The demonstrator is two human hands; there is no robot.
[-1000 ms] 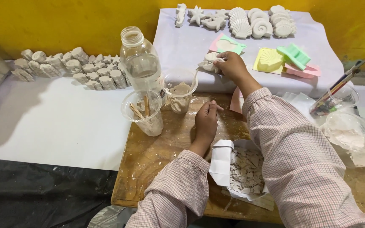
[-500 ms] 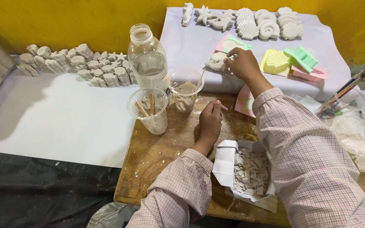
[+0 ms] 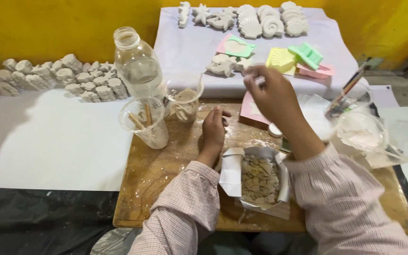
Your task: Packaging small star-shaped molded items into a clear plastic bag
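Nearest the body, a folded paper tray (image 3: 232, 172) is sitting on the wooden board (image 3: 161, 189), holding a heap of broken grey-white plaster shards (image 3: 259, 179).

The left hand (image 3: 213, 130) is resting on the board just beyond the tray. Its fingers are bent loosely with the tips down on the wood, and they are gripping nothing.

The right hand (image 3: 272, 94) is hanging raised above the board's far edge. Its fingertips are pinching together on a small pale piece (image 3: 260, 81), which is motion-blurred, so its shape is not readable.

Directly below that hand, a pink mould (image 3: 250, 112) is lying flat on the board with white dust around it. A small white round cast (image 3: 275, 130) is lying just beside the mould.

Judgement: the step looks like handling a cast at the pink mould, either freeing or trimming it. The next move is calling for a light pinch and a steadying left hand, as plaster this thin is likely chipping easily.

- **Left of the hands:** a clear cup with wooden sticks (image 3: 145, 123), a cup of grey mix (image 3: 184, 99) and an uncapped clear bottle (image 3: 138, 63) are standing close together.
- **Right of the hands:** a cup of white powder (image 3: 361, 133) is sitting near some brushes (image 3: 350, 87).
- **On the pale sheet (image 3: 185, 47) farther out:**
  - a small cluster of casts (image 3: 224, 66)
  - green, yellow and pink moulds (image 3: 303, 59)
  - at the far edge, a row of shell and starfish casts (image 3: 260, 19)
- **Far left:** many small plaster pieces (image 3: 62, 78) are lining up near the yellow wall.
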